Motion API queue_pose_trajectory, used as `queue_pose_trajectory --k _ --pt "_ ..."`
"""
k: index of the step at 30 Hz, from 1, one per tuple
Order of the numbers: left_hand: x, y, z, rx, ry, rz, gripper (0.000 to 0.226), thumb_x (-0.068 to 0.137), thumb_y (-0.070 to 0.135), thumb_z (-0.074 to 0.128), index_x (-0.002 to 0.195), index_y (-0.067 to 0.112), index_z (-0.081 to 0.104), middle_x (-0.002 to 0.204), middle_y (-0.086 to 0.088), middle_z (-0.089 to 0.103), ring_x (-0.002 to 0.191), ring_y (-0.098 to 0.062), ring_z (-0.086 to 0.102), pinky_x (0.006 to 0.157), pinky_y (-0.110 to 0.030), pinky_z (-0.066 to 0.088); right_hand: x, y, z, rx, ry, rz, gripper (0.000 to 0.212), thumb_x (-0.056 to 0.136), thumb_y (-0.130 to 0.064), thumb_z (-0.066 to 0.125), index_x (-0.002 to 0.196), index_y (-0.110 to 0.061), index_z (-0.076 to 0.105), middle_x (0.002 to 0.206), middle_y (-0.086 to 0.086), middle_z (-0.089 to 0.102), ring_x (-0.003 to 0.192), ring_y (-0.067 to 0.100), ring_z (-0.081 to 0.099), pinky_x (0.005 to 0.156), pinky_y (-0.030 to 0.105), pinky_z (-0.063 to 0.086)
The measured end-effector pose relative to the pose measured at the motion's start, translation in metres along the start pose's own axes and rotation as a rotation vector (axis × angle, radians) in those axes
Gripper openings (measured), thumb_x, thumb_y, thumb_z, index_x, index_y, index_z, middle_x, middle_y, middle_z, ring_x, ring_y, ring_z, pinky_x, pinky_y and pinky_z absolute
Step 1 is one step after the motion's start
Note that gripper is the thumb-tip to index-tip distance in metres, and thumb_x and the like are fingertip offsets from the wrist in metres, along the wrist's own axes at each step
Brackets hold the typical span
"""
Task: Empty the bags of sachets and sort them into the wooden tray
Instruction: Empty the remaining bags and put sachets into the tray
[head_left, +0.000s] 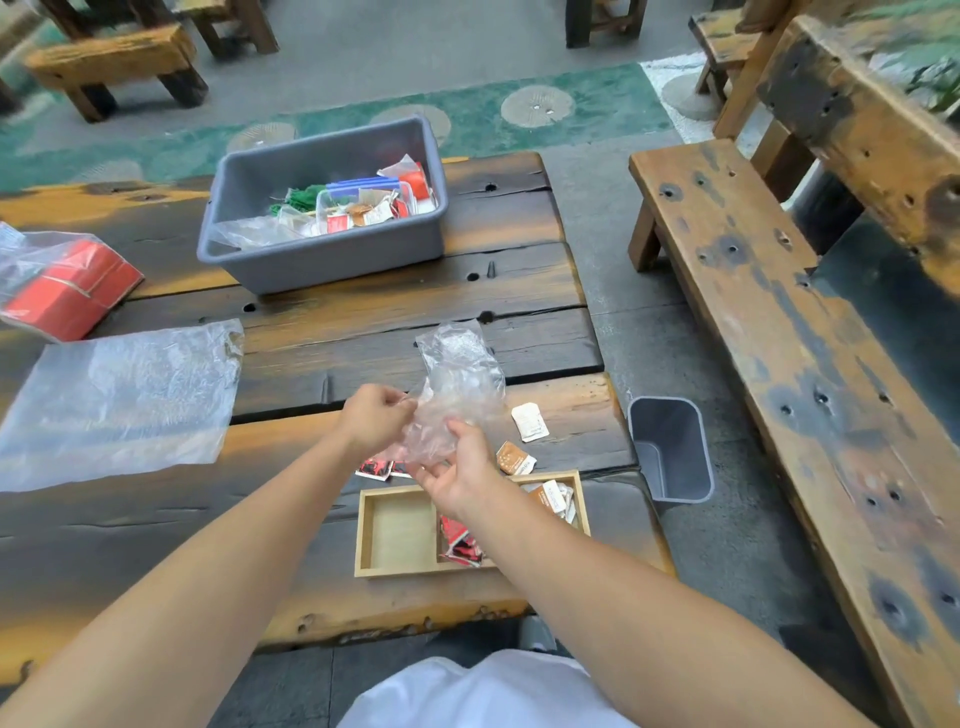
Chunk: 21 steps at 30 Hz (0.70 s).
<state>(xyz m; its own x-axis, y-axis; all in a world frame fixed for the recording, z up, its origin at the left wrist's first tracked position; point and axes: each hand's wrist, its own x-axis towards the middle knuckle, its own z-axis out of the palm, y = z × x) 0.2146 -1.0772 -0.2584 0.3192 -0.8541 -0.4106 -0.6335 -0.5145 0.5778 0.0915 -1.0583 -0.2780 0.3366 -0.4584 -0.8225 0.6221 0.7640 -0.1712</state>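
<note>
We are holding a crumpled clear plastic bag (460, 374) between both grips. The left grip (376, 415) is pinching its thin film at the left edge, and the right grip (457, 467) is curling its fingers around the bunched lower end from beneath. The bag's long axis is running up and away from the grips, leaning a little right, with its loose far end pointing away from us above the dark, weathered plank surface (156, 530). Just nearer to us than the right grip, partly under that wrist, the pale wooden tray (363, 535) is lying with its long side across. Red-and-black sachets (460, 543) are lying right of its visible divider, and brown and white sachets (553, 499) are sitting at its right end. Just below the left grip, two more red-and-black packets (376, 467) are lying flat. Right of the right grip, a brown sachet (514, 458) and a white sachet (530, 422) are resting apart; their print is too small to read. Far beyond the grips a grey plastic tub (322, 260) is holding bagged sachets.
</note>
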Motion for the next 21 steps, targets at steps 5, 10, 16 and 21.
queue_pose_trajectory --k 5,10,16,21 --pt "0.032 -0.001 -0.008 -0.357 -0.042 -0.051 0.011 0.099 0.012 0.056 0.095 0.006 0.064 0.08 -0.004 0.068 0.045 -0.001 0.061 0.055 -0.026 0.045 0.034 -0.028 0.022 -0.198 0.011 -0.177 0.042 0.097 -0.011 0.046 0.134 -0.029 0.051 0.125 0.009 0.062 0.09 0.028 0.063 0.065 0.033 0.053" --pt "0.071 -0.01 -0.017 -0.648 -0.085 -0.197 0.01 0.099 0.01 0.057 0.091 0.013 0.061 0.081 -0.006 0.066 0.068 -0.016 0.063 0.064 -0.029 0.048 0.065 -0.059 0.043 -0.453 0.079 -0.329 0.038 0.089 0.0 0.047 0.11 -0.026 0.066 0.088 0.002 0.064 0.056 0.016 0.05 0.047 0.025 0.034" --pt "0.113 -0.033 -0.006 -0.817 -0.124 -0.337 0.012 0.099 0.007 0.054 0.094 0.016 0.06 0.084 -0.006 0.067 0.068 -0.018 0.064 0.064 -0.031 0.051 0.108 -0.086 0.043 -0.697 0.23 -0.432 0.018 0.09 -0.012 0.062 0.107 -0.018 0.063 0.083 0.006 0.062 0.054 0.012 0.049 0.045 0.022 0.035" --pt "0.144 -0.044 0.017 -0.826 -0.137 -0.403 0.018 0.1 0.008 0.054 0.088 0.019 0.062 0.08 -0.003 0.066 0.049 -0.009 0.062 0.057 -0.027 0.051 0.131 -0.098 0.034 -0.798 0.339 -0.469 0.007 0.09 -0.015 0.067 0.096 -0.016 0.063 0.079 0.002 0.058 0.059 0.013 0.052 0.047 0.024 0.036"
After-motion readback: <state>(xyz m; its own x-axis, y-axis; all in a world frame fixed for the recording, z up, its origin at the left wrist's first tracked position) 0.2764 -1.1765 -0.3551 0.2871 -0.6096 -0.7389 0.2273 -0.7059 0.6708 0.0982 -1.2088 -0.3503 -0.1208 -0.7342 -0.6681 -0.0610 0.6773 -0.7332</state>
